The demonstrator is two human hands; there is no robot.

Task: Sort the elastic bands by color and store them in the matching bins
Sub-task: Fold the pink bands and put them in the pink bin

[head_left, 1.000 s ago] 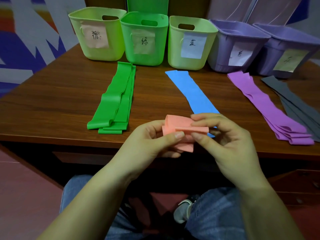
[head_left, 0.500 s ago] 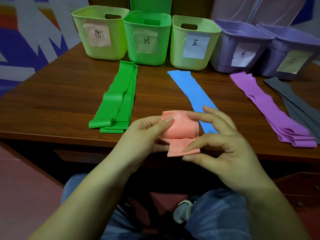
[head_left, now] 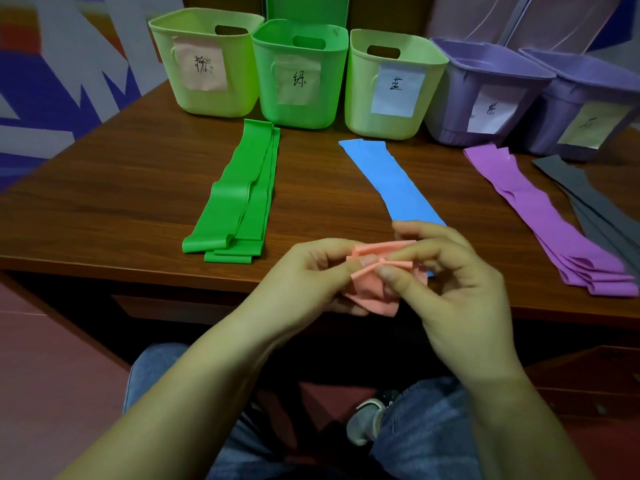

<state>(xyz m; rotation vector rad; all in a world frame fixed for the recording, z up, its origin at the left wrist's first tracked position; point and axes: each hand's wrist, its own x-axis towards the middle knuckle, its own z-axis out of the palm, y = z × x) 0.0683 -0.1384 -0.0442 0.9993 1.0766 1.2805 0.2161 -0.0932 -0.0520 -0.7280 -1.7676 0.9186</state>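
A folded pink elastic band (head_left: pixel 372 292) is held over the table's front edge. My left hand (head_left: pixel 311 271) pinches it from the left and my right hand (head_left: pixel 450 282) pinches it from the right, thumbs meeting at its bunched middle. On the table lie green bands (head_left: pixel 239 199), a blue band (head_left: pixel 391 181), purple bands (head_left: pixel 547 216) and grey bands (head_left: pixel 595 202). Behind them stand five bins: one with a pink label (head_left: pixel 207 60), one with a green label (head_left: pixel 301 74), one with a blue label (head_left: pixel 391 84), and two purple bins (head_left: pixel 485 91) (head_left: pixel 588 102).
The wooden table (head_left: pixel 104 202) has bare surface at the left. Its front edge runs just under my hands. My knees in jeans show below. A patterned wall stands at the left.
The pink band was a loose fold between both hands. Now it is gathered tighter and pinched at its middle by both thumbs. The hands stay at the table's front edge.
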